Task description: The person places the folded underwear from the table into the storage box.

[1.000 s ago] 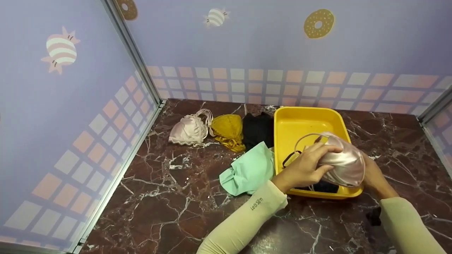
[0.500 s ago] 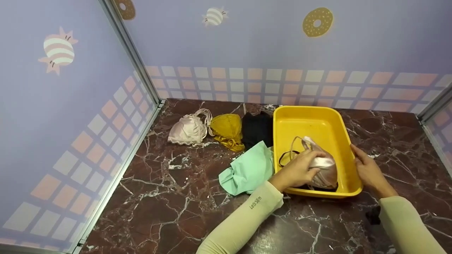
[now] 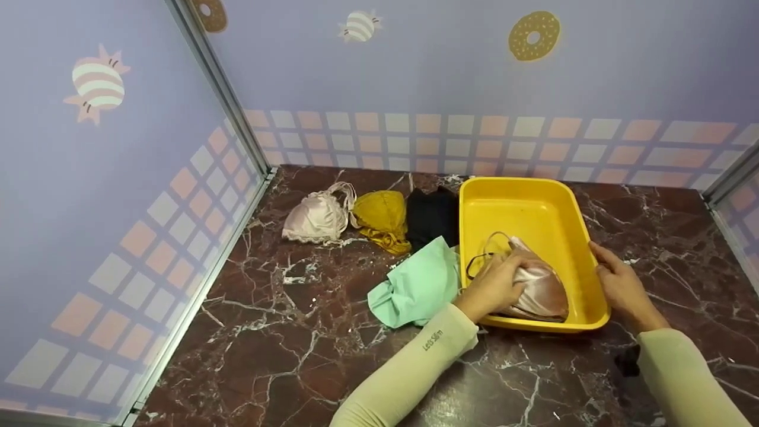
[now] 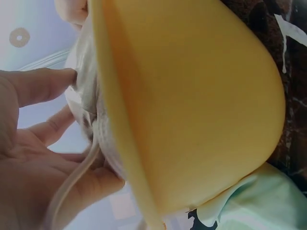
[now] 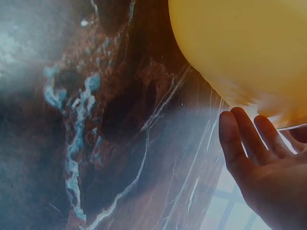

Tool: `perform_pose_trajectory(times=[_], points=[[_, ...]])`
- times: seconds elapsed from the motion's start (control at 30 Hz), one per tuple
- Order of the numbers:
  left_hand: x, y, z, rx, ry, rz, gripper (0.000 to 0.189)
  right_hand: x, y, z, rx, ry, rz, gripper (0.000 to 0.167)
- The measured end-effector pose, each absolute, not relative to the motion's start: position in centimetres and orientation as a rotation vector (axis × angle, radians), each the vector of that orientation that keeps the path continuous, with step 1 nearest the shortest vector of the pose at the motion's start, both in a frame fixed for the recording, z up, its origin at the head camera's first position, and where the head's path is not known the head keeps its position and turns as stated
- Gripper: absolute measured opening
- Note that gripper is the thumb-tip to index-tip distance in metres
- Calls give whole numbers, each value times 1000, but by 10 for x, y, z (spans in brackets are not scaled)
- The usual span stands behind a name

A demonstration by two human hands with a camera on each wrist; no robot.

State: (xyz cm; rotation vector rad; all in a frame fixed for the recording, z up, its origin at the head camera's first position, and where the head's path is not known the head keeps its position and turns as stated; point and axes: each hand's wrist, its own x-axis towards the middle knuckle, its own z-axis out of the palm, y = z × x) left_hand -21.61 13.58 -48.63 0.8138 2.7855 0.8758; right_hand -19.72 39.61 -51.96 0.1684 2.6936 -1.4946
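A pink satin bra (image 3: 542, 295) lies in the near part of a yellow plastic basin (image 3: 510, 204). My left hand (image 3: 495, 284) rests on its left side, thumb and fingers spread. In the left wrist view, the thumb touches the satin (image 4: 85, 72) and a thin strap (image 4: 72, 184) crosses the fingers. My right hand (image 3: 622, 290) touches the basin's right side, its fingers extended against the outer wall (image 5: 240, 52) in the right wrist view. A dark strap (image 3: 470, 268) shows at the basin's left inside; what it belongs to is mostly hidden under the bra.
Left of the basin, a pale pink bra (image 3: 316, 219), a mustard bra (image 3: 380, 213) and a black garment (image 3: 433, 216) lie in a row. A mint-green garment (image 3: 418, 287) lies in front, against the basin. Patterned walls (image 3: 391, 71) bound the marbled tabletop (image 3: 284, 338).
The pink satin bra has come down into the basin and spread flatter, and my left hand has eased its pinch. My right hand has moved from behind the bra to the basin's side.
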Motion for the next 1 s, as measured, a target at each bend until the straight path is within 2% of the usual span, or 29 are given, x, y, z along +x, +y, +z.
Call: perform_pose_trajectory(times=[0.4, 0.7, 0.83, 1.0], points=[[-220, 126, -487, 793, 2929, 805, 39, -213, 386, -513, 268, 2700, -1497, 49], [-226, 106, -476, 951, 2932, 956, 35, -222, 387, -507, 319, 2755, -1413, 43], [-230, 93, -471, 976, 2954, 1038, 28, -225, 388, -505, 299, 2762, -1389, 46], [-236, 73, -468, 947, 2960, 1079, 29, -228, 392, -501, 203, 2775, -1289, 47]])
